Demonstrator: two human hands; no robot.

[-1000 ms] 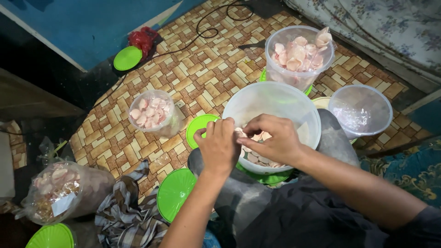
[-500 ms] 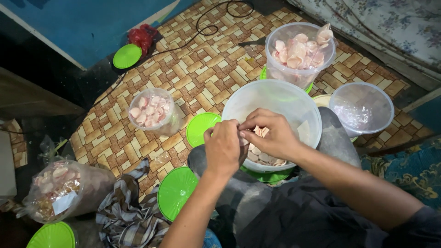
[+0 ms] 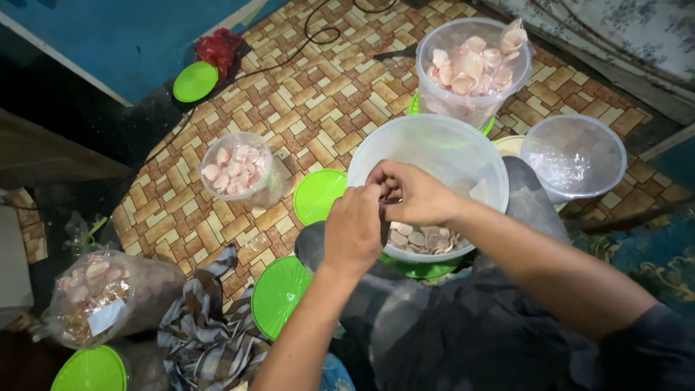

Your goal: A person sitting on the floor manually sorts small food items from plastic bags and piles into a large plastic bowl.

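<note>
Head view: both forearms come up from six o'clock and meet over the large clear tub (image 3: 434, 156) at the centre. The left hand (image 3: 355, 228) is curled, back to the camera, its fingertips pinched against those of the right hand (image 3: 414, 194), which is closed over a small item between them; what that item is cannot be told. Pale round crackers (image 3: 423, 237) lie in the tub's bottom, just under the hands.

At twelve to one o'clock stands a clear tub of pink crackers (image 3: 470, 69); at two o'clock an empty clear tub (image 3: 573, 156). At ten o'clock a small bag of pink crackers (image 3: 235, 166). At eight o'clock a larger bag (image 3: 101, 293) bears a white rectangular label (image 3: 105, 316). Round green lids lie on the patterned floor (image 3: 326, 94): one (image 3: 318, 195) just left of the hands, another (image 3: 279, 295) at seven o'clock.
</note>
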